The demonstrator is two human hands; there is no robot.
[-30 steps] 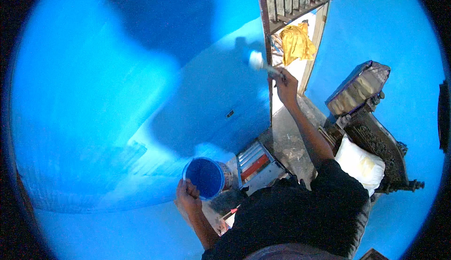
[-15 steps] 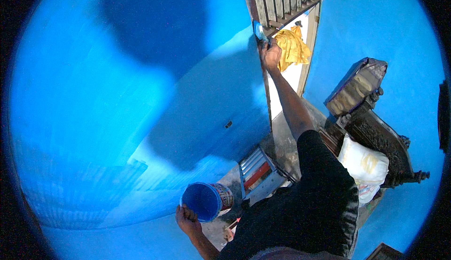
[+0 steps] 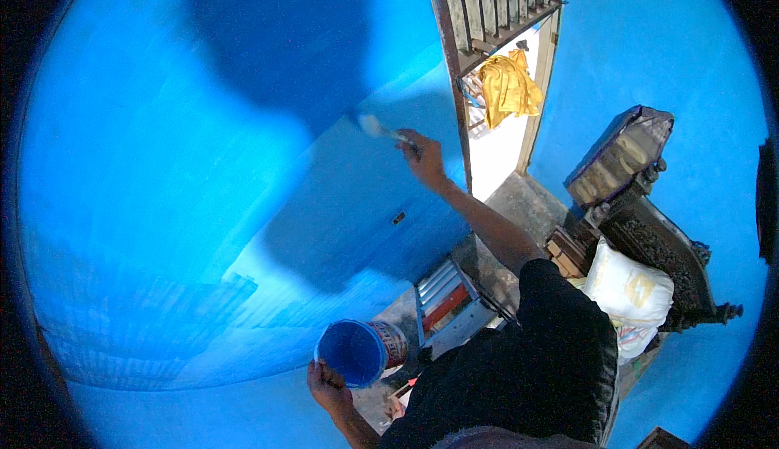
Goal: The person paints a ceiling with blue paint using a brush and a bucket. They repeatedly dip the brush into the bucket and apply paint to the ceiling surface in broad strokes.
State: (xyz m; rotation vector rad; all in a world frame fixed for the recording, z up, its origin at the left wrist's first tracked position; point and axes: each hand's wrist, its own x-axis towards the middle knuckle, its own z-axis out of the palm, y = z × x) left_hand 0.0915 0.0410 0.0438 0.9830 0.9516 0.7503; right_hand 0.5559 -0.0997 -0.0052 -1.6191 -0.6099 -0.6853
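My right hand (image 3: 423, 158) is closed around the handle of a paintbrush (image 3: 378, 127). The pale brush head points left toward the blue wall (image 3: 146, 197); whether its bristles touch the wall I cannot tell. Low in the view, my left hand (image 3: 328, 386) grips the rim of a paint bucket (image 3: 352, 352). The bucket is tilted so that its blue inside shows, with a printed label on its outer side. Dark shadows fall across the wall behind the brush and between my two hands.
A doorway frame (image 3: 457, 92) with a slatted panel (image 3: 503, 3) above it stands to the right, a yellow cloth (image 3: 511, 88) hanging there. Farther right are dark carved furniture (image 3: 661, 242), a white sack (image 3: 629, 283) and a wrapped bundle (image 3: 621, 157). A small socket (image 3: 398, 218) sits in the wall.
My right hand has moved the paintbrush from the edge of the door frame leftward and down, over the wall. The left hand and bucket have hardly shifted.
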